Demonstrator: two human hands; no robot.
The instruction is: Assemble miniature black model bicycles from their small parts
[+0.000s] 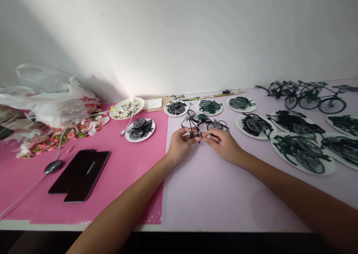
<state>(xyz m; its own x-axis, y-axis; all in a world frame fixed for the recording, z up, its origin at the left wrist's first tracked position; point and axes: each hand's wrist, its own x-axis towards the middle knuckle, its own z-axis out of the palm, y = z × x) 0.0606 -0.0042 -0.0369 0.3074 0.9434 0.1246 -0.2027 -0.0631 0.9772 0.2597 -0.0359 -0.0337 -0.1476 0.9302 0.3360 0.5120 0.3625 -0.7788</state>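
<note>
A partly built black model bicycle (191,124) with a grey spoked wheel is held up over the lilac table cover. My left hand (180,145) is closed around its frame from the left. Opposite it, my right hand (223,144) pinches at the bicycle's lower end, its fingertips close to those of the left. A thin dark bit shows at the right fingertips, too small to name. Just behind my hands lie loose bicycle parts (214,124), with a grey wheel among them. White plates of black parts (176,108) and green parts (210,107) stand farther back.
Several more plates of parts (256,126) fill the right side, with finished model bicycles (309,97) behind. On the pink cover lie two phones (86,175), a cable with a round grey device (53,167), a plate of black parts (140,129), artificial petals (58,140) and a plastic bag (58,101).
</note>
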